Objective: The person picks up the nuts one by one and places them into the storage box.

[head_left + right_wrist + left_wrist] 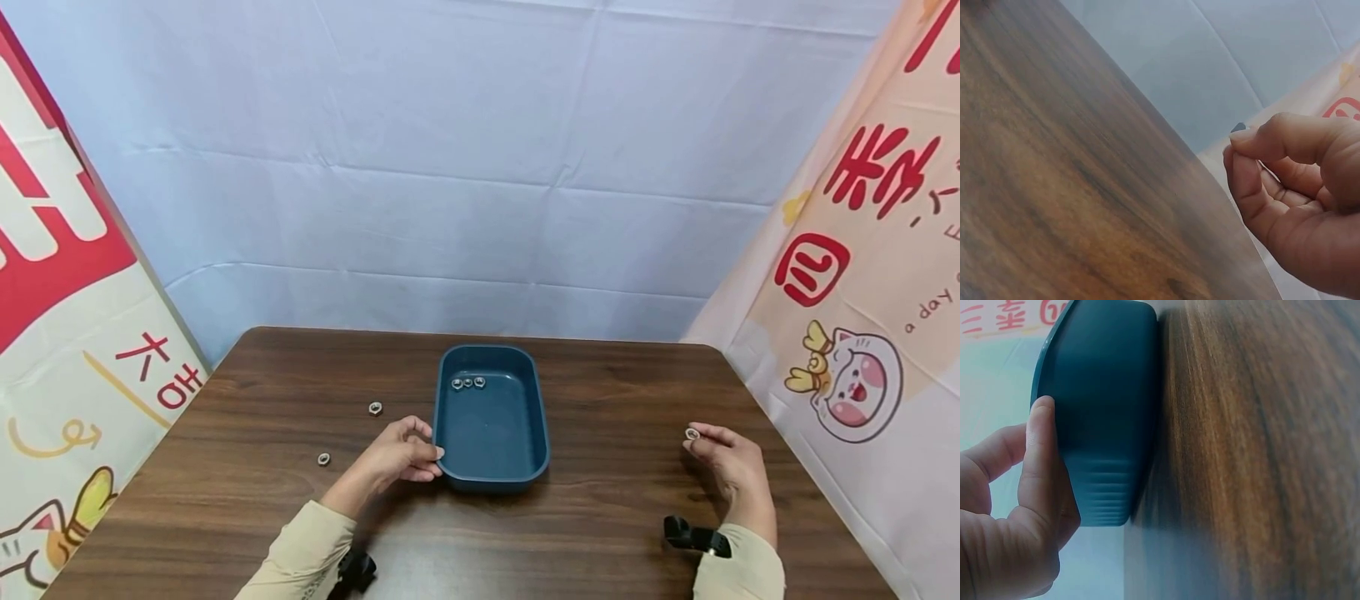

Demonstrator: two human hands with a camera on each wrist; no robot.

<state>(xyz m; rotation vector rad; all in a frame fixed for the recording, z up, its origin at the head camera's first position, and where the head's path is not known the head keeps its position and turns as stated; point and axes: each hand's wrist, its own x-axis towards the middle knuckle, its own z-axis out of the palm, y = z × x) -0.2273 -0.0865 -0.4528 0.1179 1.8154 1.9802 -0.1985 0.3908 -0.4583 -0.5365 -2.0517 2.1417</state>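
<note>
My left hand (397, 454) grips the left rim of a dark blue rectangular tray (491, 481), near its front corner. In the left wrist view the thumb of that hand (1032, 512) lies against the outer wall of the tray (1100, 387). Three small metal nuts (468, 382) lie in a row inside, toward the tray's far end. Off to the right, my right hand (735, 471) pinches a metal nut (692, 434) between thumb and fingertip. The right wrist view shows just a dark edge of the nut (1239, 127) past the fingertips.
Two loose nuts lie left of the tray on the brown wooden table (600, 417): a farther nut (376, 408) and a nearer nut (324, 459). Pale blue cloth (450, 167) hangs behind the table, with printed banners (855, 275) along both sides.
</note>
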